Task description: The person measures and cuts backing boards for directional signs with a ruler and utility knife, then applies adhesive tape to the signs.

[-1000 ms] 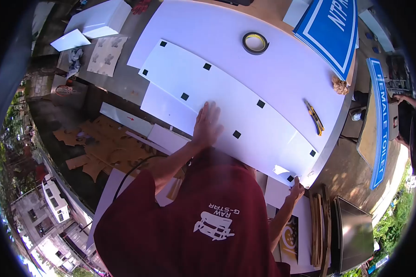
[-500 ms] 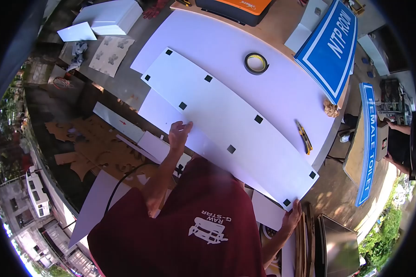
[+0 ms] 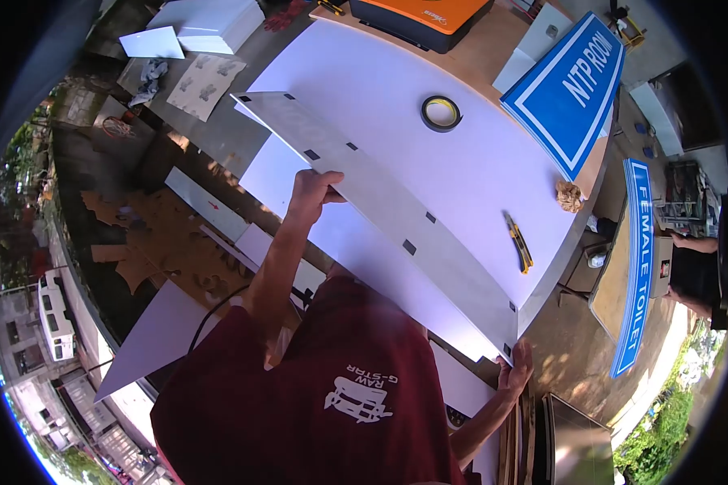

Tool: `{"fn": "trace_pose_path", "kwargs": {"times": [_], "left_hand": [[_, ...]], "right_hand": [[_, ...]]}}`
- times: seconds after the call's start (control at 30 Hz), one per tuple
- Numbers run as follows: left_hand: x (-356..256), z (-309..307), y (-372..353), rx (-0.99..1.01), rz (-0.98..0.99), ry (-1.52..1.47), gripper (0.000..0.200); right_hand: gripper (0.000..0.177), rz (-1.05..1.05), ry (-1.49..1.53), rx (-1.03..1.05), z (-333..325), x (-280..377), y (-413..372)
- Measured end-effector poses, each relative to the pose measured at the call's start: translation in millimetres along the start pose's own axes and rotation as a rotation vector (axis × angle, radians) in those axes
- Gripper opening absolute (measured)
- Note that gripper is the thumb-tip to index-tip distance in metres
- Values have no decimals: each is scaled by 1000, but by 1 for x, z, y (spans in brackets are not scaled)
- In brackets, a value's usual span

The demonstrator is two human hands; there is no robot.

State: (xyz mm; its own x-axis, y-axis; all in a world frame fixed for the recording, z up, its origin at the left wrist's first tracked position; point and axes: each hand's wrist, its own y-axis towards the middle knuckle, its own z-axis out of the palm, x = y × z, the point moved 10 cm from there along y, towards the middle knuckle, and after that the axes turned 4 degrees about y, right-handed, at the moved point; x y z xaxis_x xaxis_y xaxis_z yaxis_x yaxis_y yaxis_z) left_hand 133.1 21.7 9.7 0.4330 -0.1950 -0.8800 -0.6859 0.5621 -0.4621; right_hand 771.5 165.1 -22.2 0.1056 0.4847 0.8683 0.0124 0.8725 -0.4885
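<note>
Pinching the near long edge of the white panel [image 3: 380, 194], left hand [image 3: 311, 190] has fingers curled over the top and thumb underneath. Right hand [image 3: 516, 372] sits at the panel's 5 o'clock end corner, fingers up against it; can't tell whether it clamps or only props. The panel is tilted up off the big white sheet [image 3: 396, 81], its long axis running from 10 o'clock to 5 o'clock. Left hand grips about a third along from the far end, so most of the length runs toward 5 o'clock. Black tape squares [image 3: 409, 246] dot its face. Tape roll [image 3: 442, 113] lies at 1 o'clock of the left hand, utility knife [image 3: 519, 242] at 3 o'clock, both well apart from the panel.
</note>
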Motion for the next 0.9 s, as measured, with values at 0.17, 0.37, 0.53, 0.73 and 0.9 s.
{"fn": "trace_pose_path", "kwargs": {"times": [0.17, 0.37, 0.53, 0.73, 0.9], "left_hand": [[-20, 24, -25, -44, 53, 143, 30], [-35, 59, 9, -209, 9, 344, 26], [-54, 91, 13, -271, -32, 491, 34], [-56, 87, 21, -248, 24, 579, 48], [32, 39, 3, -324, -100, 228, 90]], "right_hand": [[41, 230, 442, 235, -26, 9, 38], [39, -104, -247, 499, -5, 59, 68], [35, -469, -296, 551, 38, 94, 85], [24, -371, 170, 544, 38, 50, 121], [21, -343, 286, 400, 22, 41, 109]]}}
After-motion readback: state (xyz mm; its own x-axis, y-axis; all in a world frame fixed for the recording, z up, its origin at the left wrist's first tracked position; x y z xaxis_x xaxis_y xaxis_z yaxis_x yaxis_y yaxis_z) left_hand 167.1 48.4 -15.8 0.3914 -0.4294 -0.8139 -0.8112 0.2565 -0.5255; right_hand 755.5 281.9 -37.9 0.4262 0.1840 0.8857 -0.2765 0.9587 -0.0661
